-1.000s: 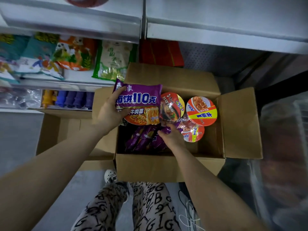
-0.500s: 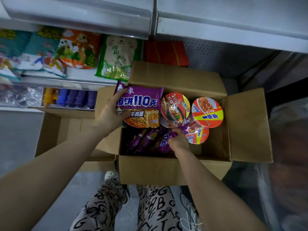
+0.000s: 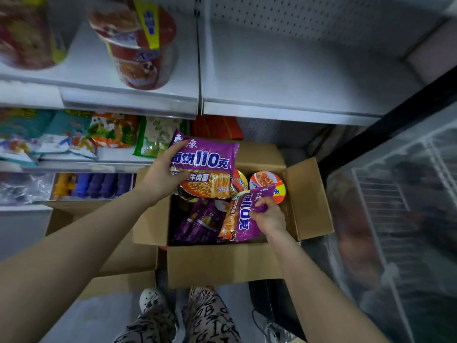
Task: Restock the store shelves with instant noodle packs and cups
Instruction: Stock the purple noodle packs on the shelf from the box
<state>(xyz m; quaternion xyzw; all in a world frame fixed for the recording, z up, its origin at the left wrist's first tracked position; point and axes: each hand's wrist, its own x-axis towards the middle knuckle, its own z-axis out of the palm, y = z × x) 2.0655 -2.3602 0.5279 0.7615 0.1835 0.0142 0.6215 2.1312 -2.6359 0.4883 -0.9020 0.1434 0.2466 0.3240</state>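
An open cardboard box (image 3: pixel 222 266) stands on the floor below the shelves. My left hand (image 3: pixel 162 173) grips a purple noodle pack (image 3: pixel 207 167) above the box's back left corner. My right hand (image 3: pixel 268 215) grips the corner of a second purple noodle pack (image 3: pixel 238 219), lifted partly out of the box. More purple packs (image 3: pixel 200 224) lie inside. Behind them stand noodle cups with red and yellow lids (image 3: pixel 264 180). Two red noodle cups (image 3: pixel 141 43) sit on the upper left shelf. The upper right shelf (image 3: pixel 291 70) is bare.
Snack bags (image 3: pixel 113 129) fill the middle left shelf, and blue items (image 3: pixel 99 185) stand on the shelf below. A second cardboard box (image 3: pixel 118 263) lies left of the open one. A plastic-covered wire rack (image 3: pixel 395 219) stands at the right. My legs are below the box.
My right hand has pulled a second purple pack up out of the box. My left hand has raised its pack a little. The view has tilted up and shows the upper shelves.
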